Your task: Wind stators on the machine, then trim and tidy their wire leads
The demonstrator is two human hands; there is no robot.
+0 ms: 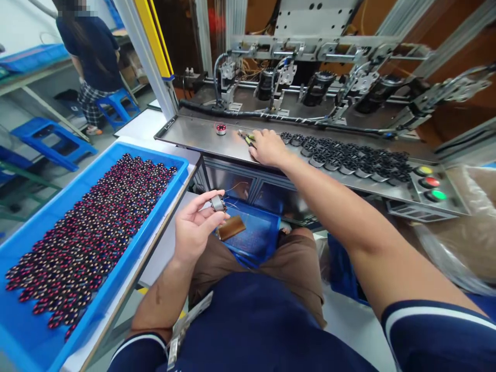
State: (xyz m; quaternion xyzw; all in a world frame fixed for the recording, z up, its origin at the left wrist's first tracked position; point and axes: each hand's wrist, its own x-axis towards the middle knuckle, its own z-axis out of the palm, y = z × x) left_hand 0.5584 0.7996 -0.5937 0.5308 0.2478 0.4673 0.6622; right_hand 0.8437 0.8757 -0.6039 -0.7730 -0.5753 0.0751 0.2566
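Note:
Between the thumb and fingers of my left hand (197,222) is a small round motor stator (218,203) with thin wires sticking out to the right, held above my lap. My right hand (268,146) reaches to the metal ledge (189,133), its fingers closed at the green-handled cutters (249,138), whose tips point left. Left of the cutters stands a single stator with red and white parts (220,129). Many black stators (341,157) lie in rows on the ledge, to the right of my right hand.
A blue tray (182,168) full of wound stators lies on the left table. Behind the ledge is a machine (318,88) with several arms. Push buttons (430,182) sit at the right end. A blue bin (267,227) is below. A person (91,57) stands at the back left.

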